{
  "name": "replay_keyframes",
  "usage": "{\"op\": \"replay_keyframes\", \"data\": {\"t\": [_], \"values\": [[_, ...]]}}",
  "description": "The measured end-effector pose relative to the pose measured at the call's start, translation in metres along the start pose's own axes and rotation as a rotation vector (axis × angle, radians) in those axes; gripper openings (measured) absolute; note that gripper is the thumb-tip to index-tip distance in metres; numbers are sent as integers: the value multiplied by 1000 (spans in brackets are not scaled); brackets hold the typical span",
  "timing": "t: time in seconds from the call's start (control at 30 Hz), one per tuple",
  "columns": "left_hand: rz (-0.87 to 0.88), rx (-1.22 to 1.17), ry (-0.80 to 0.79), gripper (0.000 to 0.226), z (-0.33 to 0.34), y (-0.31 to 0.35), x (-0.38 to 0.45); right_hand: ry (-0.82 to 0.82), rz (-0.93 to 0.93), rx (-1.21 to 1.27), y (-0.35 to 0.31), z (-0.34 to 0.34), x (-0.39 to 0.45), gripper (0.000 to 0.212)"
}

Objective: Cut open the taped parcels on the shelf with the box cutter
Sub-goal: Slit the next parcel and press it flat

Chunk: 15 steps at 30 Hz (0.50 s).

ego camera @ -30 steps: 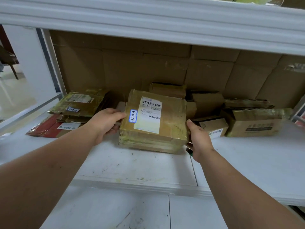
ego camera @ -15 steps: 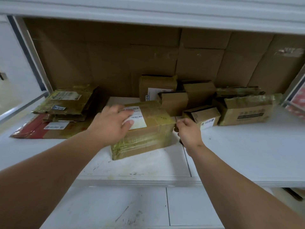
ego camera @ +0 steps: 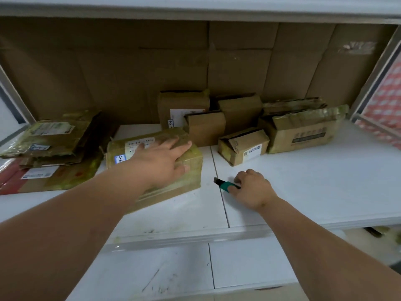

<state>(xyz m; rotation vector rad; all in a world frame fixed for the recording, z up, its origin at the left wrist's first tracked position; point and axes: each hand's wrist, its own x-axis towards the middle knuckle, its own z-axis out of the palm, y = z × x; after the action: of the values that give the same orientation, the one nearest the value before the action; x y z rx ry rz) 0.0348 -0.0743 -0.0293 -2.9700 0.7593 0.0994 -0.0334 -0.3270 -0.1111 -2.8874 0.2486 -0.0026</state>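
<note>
A taped cardboard parcel (ego camera: 191, 170) with a white label lies flat on the white shelf (ego camera: 303, 187), left of centre. My left hand (ego camera: 160, 159) presses flat on its top, fingers spread. Just right of the parcel, a green box cutter (ego camera: 224, 184) lies on the shelf, blade end pointing left. My right hand (ego camera: 252, 189) grips its handle with curled fingers.
Several opened cardboard boxes (ego camera: 243, 146) stand behind, against a cardboard back wall. Flat taped parcels (ego camera: 50, 135) are stacked at the left over a red one (ego camera: 8, 177). A shelf board runs overhead. A lower shelf (ego camera: 152, 268) sticks out below.
The parcel has been laid flat on the shelf. My left hand moved from its side onto its top. My right hand let go of it and took hold of the box cutter.
</note>
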Motion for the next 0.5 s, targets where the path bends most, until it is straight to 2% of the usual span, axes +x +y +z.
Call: {"op": "replay_keyframes", "data": {"t": [0.13, 0.27, 0.37, 0.5], "values": [[-20, -39, -19, 59, 8, -3, 5, -124, -146, -5, 5, -11, 2, 34], [-16, -54, -40, 59, 7, -8, 6, -109, -148, 70, 7, -15, 5, 29], [-14, -62, -44, 65, 5, -7, 5, -57, -129, 260, 1, -19, 2, 29], [-11, -105, -59, 70, 1, -6, 4, -108, -134, 593, -10, -22, -4, 32]]}}
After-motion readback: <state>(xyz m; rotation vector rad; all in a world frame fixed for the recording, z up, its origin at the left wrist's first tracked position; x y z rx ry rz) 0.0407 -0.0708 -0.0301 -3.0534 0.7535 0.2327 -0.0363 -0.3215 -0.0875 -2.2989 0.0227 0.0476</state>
